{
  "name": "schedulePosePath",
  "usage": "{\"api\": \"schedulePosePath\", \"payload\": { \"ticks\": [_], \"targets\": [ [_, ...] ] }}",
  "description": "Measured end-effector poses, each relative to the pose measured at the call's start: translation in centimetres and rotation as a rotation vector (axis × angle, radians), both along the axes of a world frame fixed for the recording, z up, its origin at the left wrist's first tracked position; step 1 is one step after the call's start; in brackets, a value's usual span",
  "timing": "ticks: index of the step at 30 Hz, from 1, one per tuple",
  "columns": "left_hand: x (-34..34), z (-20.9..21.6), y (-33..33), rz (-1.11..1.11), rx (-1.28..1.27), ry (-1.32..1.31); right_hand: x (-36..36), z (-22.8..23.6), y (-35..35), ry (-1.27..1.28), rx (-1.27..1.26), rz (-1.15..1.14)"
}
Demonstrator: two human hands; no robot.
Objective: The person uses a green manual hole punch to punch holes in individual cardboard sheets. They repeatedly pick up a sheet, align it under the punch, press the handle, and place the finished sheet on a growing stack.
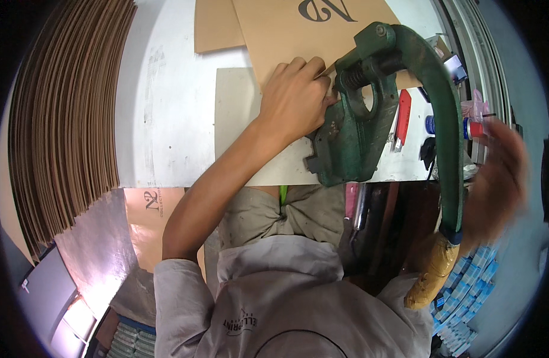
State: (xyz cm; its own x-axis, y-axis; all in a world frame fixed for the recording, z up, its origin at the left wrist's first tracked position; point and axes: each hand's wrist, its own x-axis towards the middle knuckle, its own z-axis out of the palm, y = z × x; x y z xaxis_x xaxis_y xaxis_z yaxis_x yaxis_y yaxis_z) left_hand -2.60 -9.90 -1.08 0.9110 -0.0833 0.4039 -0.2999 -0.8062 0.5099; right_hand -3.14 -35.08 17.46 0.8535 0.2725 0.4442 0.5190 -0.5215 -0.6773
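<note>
Left hand point(295, 95): on brown paper point(280, 36), fingers bent; pinching or only resting, cannot tell.
Right hand point(504, 170): blurred, right of the lever point(448, 131); grip cannot be told.
Brown paper: on white table point(161, 113), near corner by the green press point(355, 140).
Right of press: red cutter point(403, 116).
Far left: stacked brown sheets point(71, 119).
</note>
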Motion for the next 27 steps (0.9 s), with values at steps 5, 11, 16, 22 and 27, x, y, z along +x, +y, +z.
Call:
{"api": "schedulePosePath", "payload": {
  "ticks": [5, 11, 16, 22, 27],
  "targets": [
    [-0.1, -0.7, -0.6, 0.0, -0.032, -0.071, -6.2, -1.6, 2.5, -0.142, -0.501, 0.533],
    [-0.6, -0.1, 0.1, 0.005, 0.163, -0.06, -6.3, 0.6, 2.0, -0.038, -0.448, 0.785],
    [1.7, 0.5, 4.7, 0.134, 0.121, -0.222, -1.7, -1.5, 0.1, 0.146, 0.114, 0.231],
    [-2.2, 10.9, 9.8, 0.57, -0.735, -0.617, 6.1, -21.9, -4.4, 0.099, -0.248, 0.133],
    [-14.1, 18.7, 14.1, 0.584, -1.058, -0.87, 6.2, -23.2, -4.5, 0.191, -0.168, 0.144]
  ]
}}
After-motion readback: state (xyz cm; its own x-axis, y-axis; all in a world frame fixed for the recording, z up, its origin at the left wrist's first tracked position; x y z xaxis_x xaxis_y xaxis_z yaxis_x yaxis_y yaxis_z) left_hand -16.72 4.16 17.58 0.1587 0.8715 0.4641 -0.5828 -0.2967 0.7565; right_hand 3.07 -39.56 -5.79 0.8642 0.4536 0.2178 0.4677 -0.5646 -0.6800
